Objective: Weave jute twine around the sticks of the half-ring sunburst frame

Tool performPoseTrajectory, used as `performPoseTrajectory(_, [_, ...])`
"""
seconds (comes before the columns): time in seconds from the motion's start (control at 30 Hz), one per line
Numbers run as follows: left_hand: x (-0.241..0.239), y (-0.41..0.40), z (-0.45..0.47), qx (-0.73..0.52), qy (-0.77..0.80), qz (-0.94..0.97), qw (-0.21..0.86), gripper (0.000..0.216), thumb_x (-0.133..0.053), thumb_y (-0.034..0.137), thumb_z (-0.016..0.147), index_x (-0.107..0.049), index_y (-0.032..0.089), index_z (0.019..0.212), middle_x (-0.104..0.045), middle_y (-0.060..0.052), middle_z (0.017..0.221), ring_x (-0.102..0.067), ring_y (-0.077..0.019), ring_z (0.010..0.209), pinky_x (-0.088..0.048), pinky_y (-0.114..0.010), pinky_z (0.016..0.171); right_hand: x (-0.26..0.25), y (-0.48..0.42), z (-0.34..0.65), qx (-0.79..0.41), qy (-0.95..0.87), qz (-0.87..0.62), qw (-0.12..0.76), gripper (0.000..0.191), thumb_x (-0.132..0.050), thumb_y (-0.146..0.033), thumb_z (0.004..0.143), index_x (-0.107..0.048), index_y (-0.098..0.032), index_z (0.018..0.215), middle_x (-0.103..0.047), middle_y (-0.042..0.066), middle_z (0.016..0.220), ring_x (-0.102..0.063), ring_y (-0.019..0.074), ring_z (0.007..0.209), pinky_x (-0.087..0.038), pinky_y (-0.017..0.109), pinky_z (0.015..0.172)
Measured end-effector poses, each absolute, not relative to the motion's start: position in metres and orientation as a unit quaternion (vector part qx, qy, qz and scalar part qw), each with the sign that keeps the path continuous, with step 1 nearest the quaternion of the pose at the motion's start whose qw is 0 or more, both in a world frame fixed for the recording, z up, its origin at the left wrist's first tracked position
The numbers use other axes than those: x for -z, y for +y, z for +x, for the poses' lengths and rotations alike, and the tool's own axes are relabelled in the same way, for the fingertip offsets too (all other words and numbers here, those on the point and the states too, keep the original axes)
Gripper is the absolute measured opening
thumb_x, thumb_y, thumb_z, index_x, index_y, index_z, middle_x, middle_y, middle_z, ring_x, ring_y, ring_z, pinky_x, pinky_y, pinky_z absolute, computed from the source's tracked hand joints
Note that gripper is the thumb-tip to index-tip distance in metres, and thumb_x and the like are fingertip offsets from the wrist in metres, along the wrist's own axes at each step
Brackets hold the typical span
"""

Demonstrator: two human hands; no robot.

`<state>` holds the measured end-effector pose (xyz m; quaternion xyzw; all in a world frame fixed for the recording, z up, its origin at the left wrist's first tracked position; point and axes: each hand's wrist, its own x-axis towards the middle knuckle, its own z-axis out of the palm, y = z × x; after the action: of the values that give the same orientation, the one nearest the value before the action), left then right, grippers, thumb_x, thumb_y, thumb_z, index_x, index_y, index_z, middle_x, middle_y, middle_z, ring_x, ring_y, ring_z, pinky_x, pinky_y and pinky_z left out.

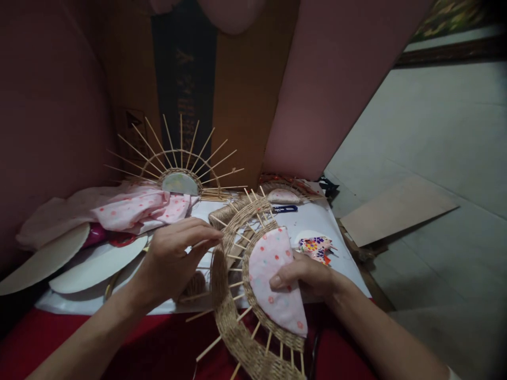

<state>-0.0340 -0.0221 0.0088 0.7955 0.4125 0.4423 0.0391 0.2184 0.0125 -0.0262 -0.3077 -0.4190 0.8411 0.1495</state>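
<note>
A half-round woven fan [224, 311] of twine and thin wooden sticks is held up in front of me, tilted on its side. Its half-disc centre [273, 264] is covered in pink flowered cloth. My right hand [307, 274] grips this centre, thumb on the cloth and fingers behind. Beside the fan's outer woven band, my left hand [180, 253] is closed with fingertips pinched together. What sits between those fingertips is too small to make out. Behind the fan lies a roll of twine [225, 212], partly covered by the weaving.
A second stick fan [180, 183] leans against a cardboard box [245, 95] at the back. Pink flowered cloth [146, 208] and white half-discs [99, 266] lie left. A blue cutter [285, 209] and patterned scraps [317, 248] lie right. A flat board [400, 211] rests on the floor.
</note>
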Motion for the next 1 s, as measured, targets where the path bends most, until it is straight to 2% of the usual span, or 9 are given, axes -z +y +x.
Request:
performPoseTrajectory(0.1, [-0.01,-0.026,-0.031,-0.429,0.424,0.792,0.092,0.016,-0.056,0.011,0.083,-0.068,0.021,0.086,-0.072,-0.003,0.082,-0.065,-0.014,0.075,-0.051,-0.027,0.067,0.026,0.011,0.218,-0.84,-0.407,-0.313,0.175,0.016,-0.072,-0.013,0.054,-0.059,-0.01,0.063,-0.056,-0.002,0.054,-0.051,0.0074,0.048,-0.046,0.02,0.05])
performPoseTrajectory(0.27, [-0.009,-0.026,-0.034,-0.467,0.458,0.74,0.156,0.013,-0.06,0.016,0.081,-0.07,0.024,0.085,-0.073,-0.002,0.082,-0.067,-0.0162,0.075,-0.052,-0.028,0.067,0.025,0.012,0.219,-0.817,-0.422,-0.319,0.229,0.017,-0.071,-0.016,0.055,-0.061,-0.01,0.066,-0.058,0.0,0.057,-0.053,0.0086,0.051,-0.045,0.02,0.05])
performPoseTrajectory(0.4, [-0.016,-0.021,-0.033,-0.526,0.487,0.663,0.215,0.011,-0.069,0.019,0.073,-0.071,0.024,0.083,-0.073,-0.002,0.084,-0.067,-0.0175,0.078,-0.053,-0.029,0.071,0.019,0.014,0.222,-0.771,-0.474,-0.322,0.277,0.018,-0.074,-0.019,0.055,-0.06,-0.01,0.062,-0.055,-0.001,0.056,-0.05,0.0071,0.049,-0.042,0.018,0.048])
performPoseTrajectory(0.53, [-0.036,-0.01,-0.032,-0.566,0.477,0.611,0.279,0.014,-0.074,0.021,0.065,-0.073,0.022,0.08,-0.073,-0.002,0.081,-0.067,-0.0178,0.075,-0.054,-0.031,0.07,0.001,0.016,0.225,-0.702,-0.501,-0.358,0.359,0.019,-0.074,-0.022,0.058,-0.064,-0.012,0.071,-0.062,0.001,0.064,-0.056,0.0107,0.056,-0.046,0.021,0.051])
performPoseTrajectory(0.63, [-0.057,0.001,-0.036,-0.576,0.483,0.604,0.266,0.017,-0.075,0.019,0.063,-0.073,0.019,0.08,-0.072,-0.002,0.078,-0.066,-0.0146,0.071,-0.053,-0.027,0.067,-0.017,0.024,0.226,-0.674,-0.461,-0.363,0.448,0.02,-0.073,-0.023,0.06,-0.065,-0.014,0.076,-0.063,0.0,0.064,-0.057,0.0117,0.055,-0.05,0.023,0.052])
performPoseTrajectory(0.73, [-0.08,0.009,-0.041,-0.58,0.488,0.607,0.237,0.018,-0.075,0.016,0.063,-0.073,0.017,0.081,-0.072,-0.001,0.074,-0.065,-0.0131,0.069,-0.052,-0.026,0.067,-0.032,0.037,0.228,-0.642,-0.414,-0.358,0.537,0.015,-0.07,-0.023,0.062,-0.063,-0.014,0.072,-0.058,-0.003,0.057,-0.052,0.0097,0.046,-0.048,0.022,0.044])
performPoseTrajectory(0.87, [-0.108,0.013,-0.044,-0.599,0.487,0.605,0.195,0.018,-0.075,0.012,0.062,-0.072,0.012,0.079,-0.071,-0.002,0.072,-0.063,-0.0128,0.066,-0.052,-0.03,0.068,-0.049,0.052,0.231,-0.558,-0.359,-0.346,0.664,0.015,-0.071,-0.018,0.06,-0.061,-0.016,0.07,-0.057,-0.005,0.057,-0.051,0.0088,0.043,-0.043,0.02,0.034])
performPoseTrajectory(1.0, [-0.13,0.014,-0.044,-0.611,0.465,0.627,0.131,0.024,-0.077,0.012,0.062,-0.071,0.008,0.085,-0.07,-0.002,0.072,-0.063,-0.0123,0.064,-0.054,-0.034,0.07,-0.063,0.058,0.232,-0.502,-0.328,-0.303,0.74,0.015,-0.069,-0.016,0.062,-0.06,-0.019,0.074,-0.058,-0.006,0.062,-0.054,0.0088,0.049,-0.049,0.02,0.04])
